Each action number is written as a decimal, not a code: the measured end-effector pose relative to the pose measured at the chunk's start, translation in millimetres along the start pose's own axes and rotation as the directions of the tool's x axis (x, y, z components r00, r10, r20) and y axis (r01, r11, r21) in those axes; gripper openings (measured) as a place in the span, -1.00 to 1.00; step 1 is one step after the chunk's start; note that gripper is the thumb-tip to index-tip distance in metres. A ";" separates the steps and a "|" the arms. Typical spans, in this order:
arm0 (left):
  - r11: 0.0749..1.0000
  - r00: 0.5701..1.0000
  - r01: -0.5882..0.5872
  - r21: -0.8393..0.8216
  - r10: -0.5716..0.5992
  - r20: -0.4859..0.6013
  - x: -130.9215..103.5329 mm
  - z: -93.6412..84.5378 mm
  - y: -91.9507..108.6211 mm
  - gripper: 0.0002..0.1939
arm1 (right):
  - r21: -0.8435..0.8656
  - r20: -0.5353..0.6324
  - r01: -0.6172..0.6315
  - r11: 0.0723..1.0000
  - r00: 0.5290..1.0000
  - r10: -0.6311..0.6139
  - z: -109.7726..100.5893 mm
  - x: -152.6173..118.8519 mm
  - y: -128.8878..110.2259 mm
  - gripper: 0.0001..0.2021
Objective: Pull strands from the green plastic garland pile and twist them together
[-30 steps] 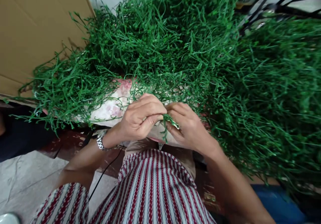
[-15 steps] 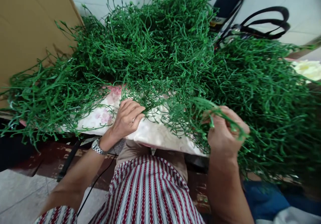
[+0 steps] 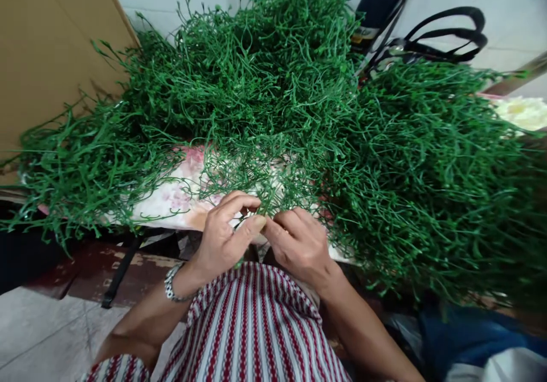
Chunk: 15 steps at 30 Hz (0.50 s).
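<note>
Left hand loosely curled, right hand closed, both pinching stems near front edge of cloth

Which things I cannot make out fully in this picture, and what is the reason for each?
All in the head view:
- What the left hand and right hand pinch: hidden by fingers.
- Most of the floral surface: under green stems.
- Cream flower: cut by right edge.
- Dark object: top cut off.
</note>
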<state>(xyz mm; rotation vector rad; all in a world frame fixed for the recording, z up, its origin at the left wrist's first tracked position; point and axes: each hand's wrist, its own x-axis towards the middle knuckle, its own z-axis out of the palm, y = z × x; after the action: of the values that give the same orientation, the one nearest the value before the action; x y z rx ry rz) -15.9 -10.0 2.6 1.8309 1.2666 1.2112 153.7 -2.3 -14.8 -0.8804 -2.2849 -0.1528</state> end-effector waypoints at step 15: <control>0.938 0.907 0.328 -0.115 -0.347 -0.239 -23.8 -1.4 -18.9 -0.97 | 0.119 0.222 0.057 0.991 0.971 -0.083 20.7 -11.0 -23.2 -0.71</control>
<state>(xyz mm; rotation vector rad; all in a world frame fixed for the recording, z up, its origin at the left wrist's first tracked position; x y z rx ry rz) -27.6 -25.2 -21.1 1.3591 1.5832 1.3033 133.6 -19.2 -34.7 -0.7940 -2.5111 0.0474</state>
